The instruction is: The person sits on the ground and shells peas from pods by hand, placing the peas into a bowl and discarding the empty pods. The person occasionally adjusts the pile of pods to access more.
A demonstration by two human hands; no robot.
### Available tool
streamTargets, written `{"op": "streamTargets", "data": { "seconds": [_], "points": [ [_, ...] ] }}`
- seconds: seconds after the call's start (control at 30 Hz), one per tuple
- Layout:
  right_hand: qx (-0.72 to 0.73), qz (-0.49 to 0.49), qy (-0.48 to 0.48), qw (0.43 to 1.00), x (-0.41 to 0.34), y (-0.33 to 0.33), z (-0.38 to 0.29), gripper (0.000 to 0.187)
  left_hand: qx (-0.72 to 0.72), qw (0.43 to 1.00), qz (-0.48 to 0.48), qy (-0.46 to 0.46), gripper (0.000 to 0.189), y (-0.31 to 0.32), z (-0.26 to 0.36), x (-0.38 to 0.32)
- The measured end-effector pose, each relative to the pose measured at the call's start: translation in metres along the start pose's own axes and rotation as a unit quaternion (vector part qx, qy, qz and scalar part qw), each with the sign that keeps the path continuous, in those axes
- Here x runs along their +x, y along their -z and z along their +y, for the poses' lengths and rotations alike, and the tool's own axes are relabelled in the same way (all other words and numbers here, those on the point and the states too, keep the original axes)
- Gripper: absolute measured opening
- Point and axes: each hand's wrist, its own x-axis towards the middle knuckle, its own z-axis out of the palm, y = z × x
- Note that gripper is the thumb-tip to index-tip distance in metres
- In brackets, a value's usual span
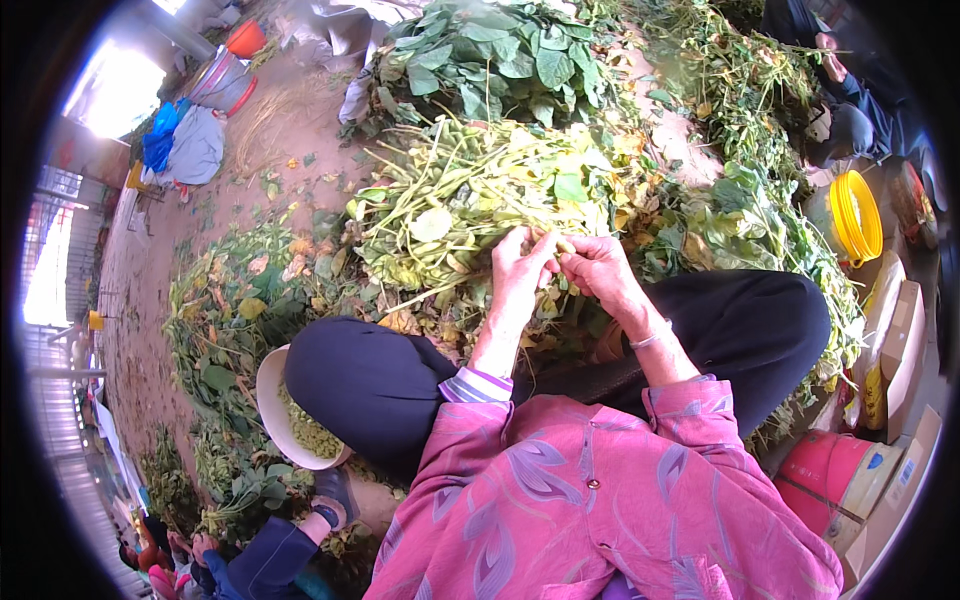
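My left hand [522, 259] and my right hand [598, 271] meet in front of me, fingertips pinched around a small green bean pod [561, 244]. Just beyond them lies a heap of pale green pods and stems [465, 202] with yellowing leaves. A white bowl [271, 409] of shelled green beans [311, 429] stands beside my left knee, which partly covers it.
Behind the heap is a mound of large green leaves [502, 56]. Plant litter surrounds my crossed legs. At the right are a yellow-rimmed bucket [855, 217], a red bucket [817, 469] and cardboard. Other people sit at the upper right and lower left.
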Motion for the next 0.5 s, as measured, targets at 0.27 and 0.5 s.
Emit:
{"op": "streamTargets", "data": {
  "seconds": [0.27,0.5],
  "points": [
    [0.098,0.025,-0.062,0.993,0.006,0.004,0.014,0.012,-0.070,0.997,-0.033,-0.015,0.015,0.006,-0.009,0.001],
    [-0.196,0.031,0.184,0.963,-0.009,-0.024,0.016,0.015,-0.185,0.982,0.019,0.009,0.020,0.010,-0.017,0.000]
  ]
}}
